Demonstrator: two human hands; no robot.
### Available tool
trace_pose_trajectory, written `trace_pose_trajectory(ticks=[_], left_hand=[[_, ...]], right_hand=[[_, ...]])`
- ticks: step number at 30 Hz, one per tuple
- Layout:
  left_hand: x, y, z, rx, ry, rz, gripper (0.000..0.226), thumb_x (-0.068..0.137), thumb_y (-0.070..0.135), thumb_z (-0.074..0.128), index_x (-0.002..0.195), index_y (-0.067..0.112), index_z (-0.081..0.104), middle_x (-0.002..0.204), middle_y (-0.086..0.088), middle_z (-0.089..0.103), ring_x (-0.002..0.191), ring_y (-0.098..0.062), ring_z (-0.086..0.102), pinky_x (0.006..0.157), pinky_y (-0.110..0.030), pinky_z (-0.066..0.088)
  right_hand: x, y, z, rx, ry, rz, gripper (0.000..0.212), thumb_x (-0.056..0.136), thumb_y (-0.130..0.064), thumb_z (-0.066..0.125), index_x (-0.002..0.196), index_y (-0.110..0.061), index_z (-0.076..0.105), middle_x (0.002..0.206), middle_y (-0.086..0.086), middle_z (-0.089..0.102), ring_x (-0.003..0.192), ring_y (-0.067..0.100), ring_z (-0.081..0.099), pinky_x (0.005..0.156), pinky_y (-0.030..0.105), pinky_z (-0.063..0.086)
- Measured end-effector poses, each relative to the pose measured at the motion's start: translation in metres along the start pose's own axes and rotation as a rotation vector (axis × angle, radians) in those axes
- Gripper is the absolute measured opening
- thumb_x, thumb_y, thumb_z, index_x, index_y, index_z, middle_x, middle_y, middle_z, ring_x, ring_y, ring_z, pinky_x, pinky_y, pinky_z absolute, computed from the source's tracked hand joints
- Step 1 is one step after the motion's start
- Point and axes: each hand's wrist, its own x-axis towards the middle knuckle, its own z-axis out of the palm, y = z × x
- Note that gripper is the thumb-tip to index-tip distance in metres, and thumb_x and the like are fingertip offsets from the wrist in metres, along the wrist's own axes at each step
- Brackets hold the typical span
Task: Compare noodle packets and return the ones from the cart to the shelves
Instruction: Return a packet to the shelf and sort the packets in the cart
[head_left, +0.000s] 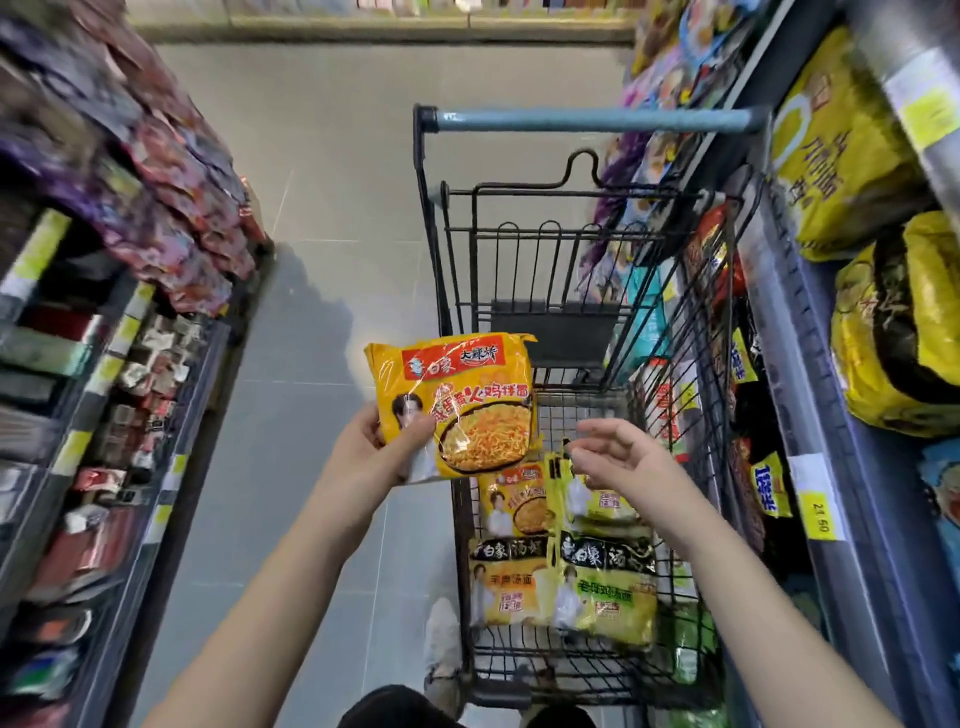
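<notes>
The left hand (382, 441) grips the lower left corner of an orange-yellow noodle packet (457, 405). The thumb lies across the front and the fingers are curled behind. The packet is lifted clear of the cart (691, 415) with its printed face turned up toward the camera, probably so the label can be read against the others.

The right hand (618, 457) hovers over the basket, thumb and fingers apart and loosely bent. As far as I can tell it holds nothing. Its fingertips are just beside the top edge of a yellow-green packet (592, 501) standing upright in the basket, likely the next one to be lifted for comparison, though whether they touch it is unclear.

Three more packets lie in the same basket:
- a smaller orange packet (511, 499), which looks like a match for the raised one
- a yellow packet (506, 582), face up
- a lime-green packet (605, 587), face up beside the yellow one

The cart is parked tight against the right-hand shelves (810, 364), where large yellow multipacks (841, 150) are stacked. That keeps the return spots within arm's reach. The left-hand shelves (130, 364) across the aisle hold darker red and purple goods, blurred here.

No packet is on its way back to a shelf yet, so I judge the task to be in the comparing step.
</notes>
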Motion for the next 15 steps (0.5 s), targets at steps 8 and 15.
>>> trace_pose_trajectory(ticks=[8, 15], left_hand=[[0.013, -0.004, -0.022, 0.002, -0.013, 0.008, 0.045, 0.088, 0.039, 0.08, 0.125, 0.017, 0.066, 0.115, -0.002, 0.08, 0.106, -0.024, 0.076, 0.092, -0.043, 0.059], [0.043, -0.019, -0.027, 0.02, -0.009, 0.01, 0.05, 0.081, 0.042, 0.076, 0.124, 0.019, 0.067, 0.115, -0.002, 0.08, 0.106, -0.028, 0.076, 0.097, -0.05, 0.055]], right_hand=[[0.051, 0.071, 0.036, 0.049, -0.003, 0.227, 0.053, 0.073, -0.046, 0.081, 0.12, -0.028, 0.066, 0.12, -0.007, 0.073, 0.111, 0.014, 0.071, 0.089, 0.034, 0.059], [0.098, 0.133, 0.066, -0.03, 0.014, 0.357, 0.054, 0.089, -0.036, 0.077, 0.135, -0.022, 0.052, 0.131, -0.004, 0.063, 0.113, 0.011, 0.062, 0.084, 0.026, 0.052]])
